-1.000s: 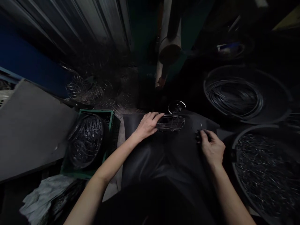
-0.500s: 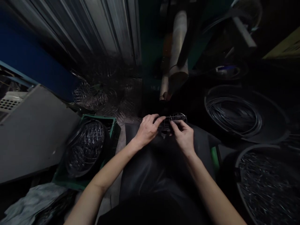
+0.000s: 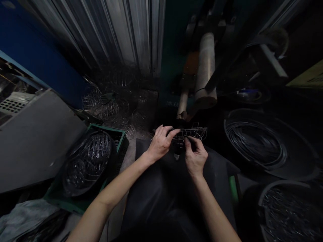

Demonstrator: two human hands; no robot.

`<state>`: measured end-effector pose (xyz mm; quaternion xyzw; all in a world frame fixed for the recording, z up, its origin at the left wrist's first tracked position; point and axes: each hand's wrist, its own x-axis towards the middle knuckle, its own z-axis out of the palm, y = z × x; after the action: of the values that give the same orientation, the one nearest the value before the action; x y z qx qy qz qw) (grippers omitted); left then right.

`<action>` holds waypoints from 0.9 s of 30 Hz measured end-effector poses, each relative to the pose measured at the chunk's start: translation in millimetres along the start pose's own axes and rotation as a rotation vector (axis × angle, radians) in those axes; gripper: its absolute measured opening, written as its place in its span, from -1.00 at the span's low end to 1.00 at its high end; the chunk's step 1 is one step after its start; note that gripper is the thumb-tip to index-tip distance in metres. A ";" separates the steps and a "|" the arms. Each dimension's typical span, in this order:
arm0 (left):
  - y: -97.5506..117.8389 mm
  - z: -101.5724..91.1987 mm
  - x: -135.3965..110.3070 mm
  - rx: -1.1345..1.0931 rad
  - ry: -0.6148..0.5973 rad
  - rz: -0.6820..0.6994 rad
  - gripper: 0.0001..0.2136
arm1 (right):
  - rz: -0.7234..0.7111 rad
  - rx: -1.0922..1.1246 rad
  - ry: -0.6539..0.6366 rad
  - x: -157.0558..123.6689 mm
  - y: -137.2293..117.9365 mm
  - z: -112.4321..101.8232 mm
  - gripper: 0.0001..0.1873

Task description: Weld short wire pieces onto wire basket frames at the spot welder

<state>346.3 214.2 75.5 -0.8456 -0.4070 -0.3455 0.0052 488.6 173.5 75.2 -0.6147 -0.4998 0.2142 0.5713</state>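
Observation:
A small frame of thin metal wire (image 3: pixel 195 130) lies across the spot where both hands meet, below the machine's electrode arms. My left hand (image 3: pixel 161 143) is closed on its left part, thumb and fingers bent around the wires. Close beside it my right hand (image 3: pixel 196 153) pinches at the frame's near side, thumb against forefinger; whether a small wire piece sits in that pinch is too dark to tell. Above the frame hang a thick metal cylinder (image 3: pixel 207 67) and a thinner rod (image 3: pixel 183 103) of the machine.
A green crate (image 3: pixel 121 132) at left carries a black basin (image 3: pixel 66 178) of wire parts. Wire grids (image 3: pixel 101 104) lie heaped behind it. At right stand a tub with coiled wire (image 3: pixel 254 143) and a bucket of short metal pieces (image 3: pixel 290 215). A dark apron (image 3: pixel 161 195) covers my lap.
The camera view has shifted, so the machine appears lower and further right. The wire frame has turned between my hands, and my right hand has drawn slightly nearer to me.

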 end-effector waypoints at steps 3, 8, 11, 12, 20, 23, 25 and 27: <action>-4.6 3.9 2.5 -0.005 0.012 -0.003 -0.59 | -0.028 -0.014 0.011 3.6 2.6 3.9 -0.74; -9.9 9.3 8.2 0.001 0.042 0.022 -0.58 | -0.061 -0.028 0.030 9.8 6.1 8.0 -0.74; -12.8 12.3 12.0 0.020 0.068 0.031 -0.58 | -0.077 -0.030 0.038 14.1 7.9 10.1 -0.73; -14.0 13.2 13.2 0.025 0.075 0.032 -0.59 | -0.083 -0.030 0.042 15.5 8.7 10.9 -0.73; -20.3 18.3 18.3 -0.007 0.061 0.047 -0.61 | -0.118 -0.021 0.073 20.0 14.2 14.8 -0.76; -18.7 17.5 18.9 -0.001 0.077 0.046 -0.63 | -0.140 -0.030 0.092 19.4 13.1 14.7 -0.77; -17.9 17.0 20.0 0.001 0.091 0.049 -0.63 | -0.156 -0.030 0.105 19.6 12.7 15.0 -0.79; -18.2 17.1 21.6 -0.002 0.084 0.046 -0.63 | -0.167 -0.029 0.117 20.7 13.4 16.0 -0.80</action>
<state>353.0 246.1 70.3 -0.8395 -0.3865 -0.3808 0.0293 488.7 201.2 65.2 -0.5906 -0.5179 0.1226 0.6066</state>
